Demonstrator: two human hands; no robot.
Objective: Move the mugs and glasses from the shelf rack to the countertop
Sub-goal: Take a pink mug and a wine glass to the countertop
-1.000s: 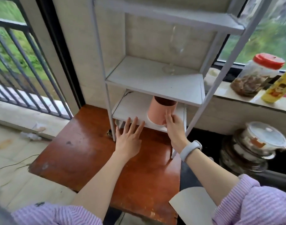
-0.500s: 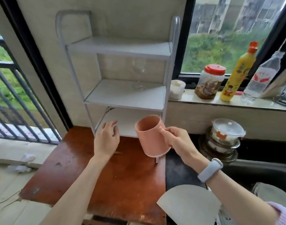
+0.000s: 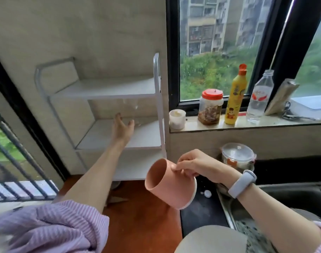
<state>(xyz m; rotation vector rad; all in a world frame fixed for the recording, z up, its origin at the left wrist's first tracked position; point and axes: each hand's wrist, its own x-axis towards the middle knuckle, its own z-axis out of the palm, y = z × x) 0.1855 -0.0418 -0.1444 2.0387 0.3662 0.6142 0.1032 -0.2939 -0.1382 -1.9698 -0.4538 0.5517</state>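
Mug [image 3: 169, 185] (pink, tilted) is hanging in right hand [image 3: 196, 166] w/ fingers clenched on it; left hand [image 3: 122, 127] is spreading open beside wine glass [image 3: 133, 110] on shelf rack [image 3: 157, 99].

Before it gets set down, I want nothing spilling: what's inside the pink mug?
The pink mug, held tilted in the right hand, shows only bare pink wall near its mouth. Its bottom is out of sight from this angle, so I can't rule out dregs.

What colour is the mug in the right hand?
Pink mug, seen in the head view.
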